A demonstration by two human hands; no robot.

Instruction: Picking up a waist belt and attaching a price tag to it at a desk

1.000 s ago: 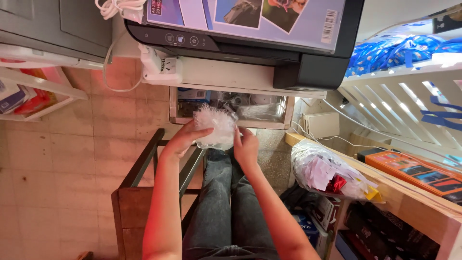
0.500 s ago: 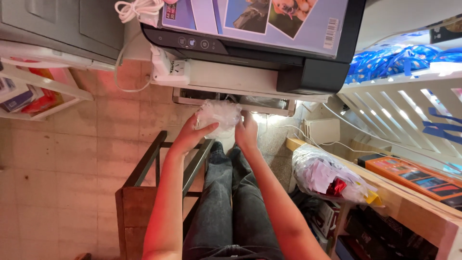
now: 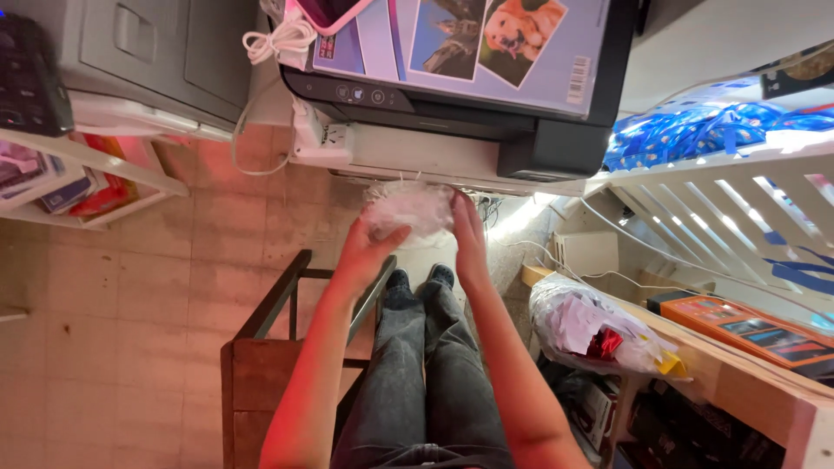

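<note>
1. Both hands have lifted the crumpled clear plastic bag (image 3: pixel 408 211) higher since a second ago. It sat over the knees before; now it's near the top middle of the frame, right under the front edge of the black printer (image 3: pixel 460 104).
2. Left hand (image 3: pixel 369 250) cups the bag from the left and below, thumb pressed into the plastic. Right hand (image 3: pixel 467 239) lies flat along its right side, fingers straight. So the hands are apart with the bag squeezed between them.
3. Looks to me like the bundle is being carried up toward the printer's front, not just fiddled with in the lap anymore.
4. Around it: a wooden stool (image 3: pixel 261 382) lower left, jeans-clad legs (image 3: pixel 426 373) bottom centre, a bulging bag of paper scraps (image 3: pixel 599 334) on the wooden shelf to the right, a white cable coil (image 3: pixel 280 42) upper left of the printer.
</note>
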